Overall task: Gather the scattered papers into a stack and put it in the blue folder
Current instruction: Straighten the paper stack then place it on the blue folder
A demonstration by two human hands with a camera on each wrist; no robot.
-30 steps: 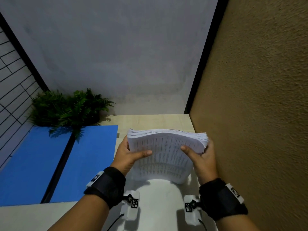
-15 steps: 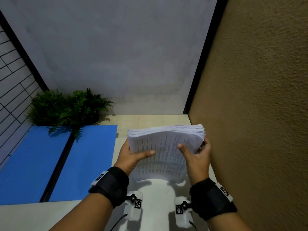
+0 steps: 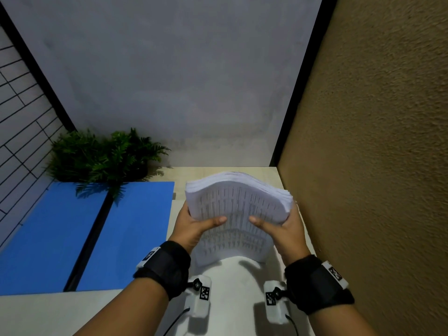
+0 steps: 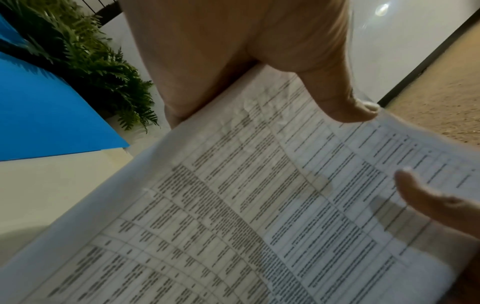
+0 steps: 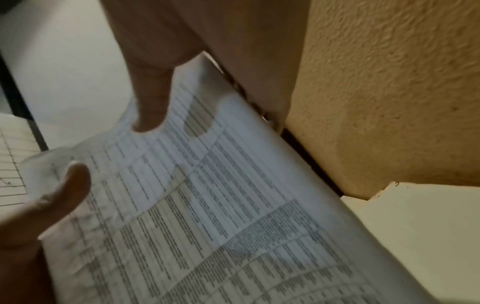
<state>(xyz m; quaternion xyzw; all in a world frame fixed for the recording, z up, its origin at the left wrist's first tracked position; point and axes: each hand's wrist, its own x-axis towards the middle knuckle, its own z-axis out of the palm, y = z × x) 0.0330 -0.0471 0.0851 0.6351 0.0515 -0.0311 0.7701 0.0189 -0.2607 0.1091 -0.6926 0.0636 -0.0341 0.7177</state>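
Observation:
A thick stack of printed papers [image 3: 236, 209] stands on edge, its top bowed, held between both hands above the pale table [image 3: 48, 314]. My left hand [image 3: 194, 221] grips its left side, thumb across the printed face and fingers hidden behind. My right hand [image 3: 283, 225] grips the right side the same way. The wrist views show the papers [image 4: 259, 205] [image 5: 207, 205] close up, with the left thumb [image 4: 345, 102] and right thumb [image 5: 150, 107] pressed on the sheet. The blue folder [image 3: 72, 234] lies open and flat to the left.
A green fern plant [image 3: 101, 156] sits at the back left, its fronds overhanging the blue folder's far edge. A rough brown wall [image 3: 375, 166] stands close on the right, a grey wall behind. A white sheet [image 3: 232, 287] lies under the hands.
The stack's top edge has bowed upward into an arch and both thumbs have slid closer together on the face. The hands have shifted slightly left, away from the brown wall.

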